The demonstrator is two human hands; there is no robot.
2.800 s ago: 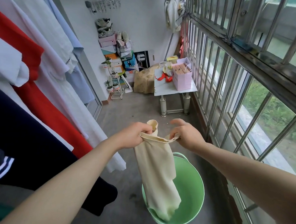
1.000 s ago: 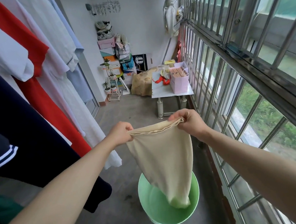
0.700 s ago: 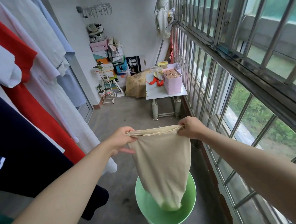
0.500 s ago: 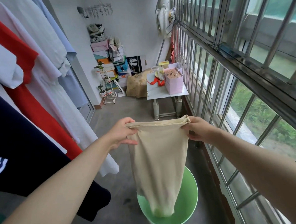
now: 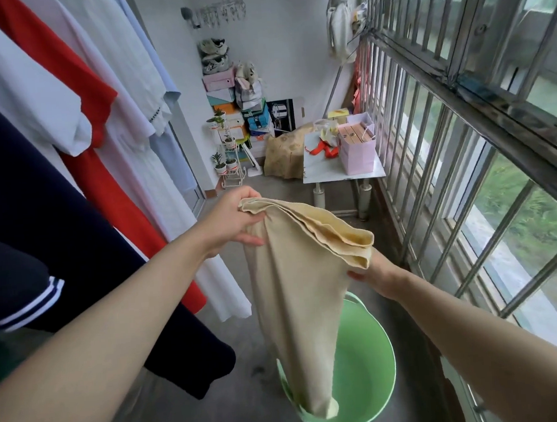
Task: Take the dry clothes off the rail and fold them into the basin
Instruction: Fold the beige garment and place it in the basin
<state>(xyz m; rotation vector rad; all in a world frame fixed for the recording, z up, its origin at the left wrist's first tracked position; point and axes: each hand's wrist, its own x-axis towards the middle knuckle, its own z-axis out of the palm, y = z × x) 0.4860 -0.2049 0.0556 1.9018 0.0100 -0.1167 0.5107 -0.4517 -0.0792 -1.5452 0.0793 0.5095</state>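
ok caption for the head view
Left hand and right hand hold a beige garment by its top edge over a green basin.

Occlusions, cut-offs
Beige cloth [image 5: 295, 291] is hiding the fingers of the right hand [image 5: 379, 276] and part of the green basin [image 5: 372, 361]; hanging clothes [image 5: 24, 180] are running off the top and left edges; box stack [image 5: 222, 93] lettering is coming through too small.

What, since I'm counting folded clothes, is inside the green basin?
The basin shows bare green interior, no folded clothes. The lower end of the beige garment hangs over its left side, so anything beneath there cannot be seen.
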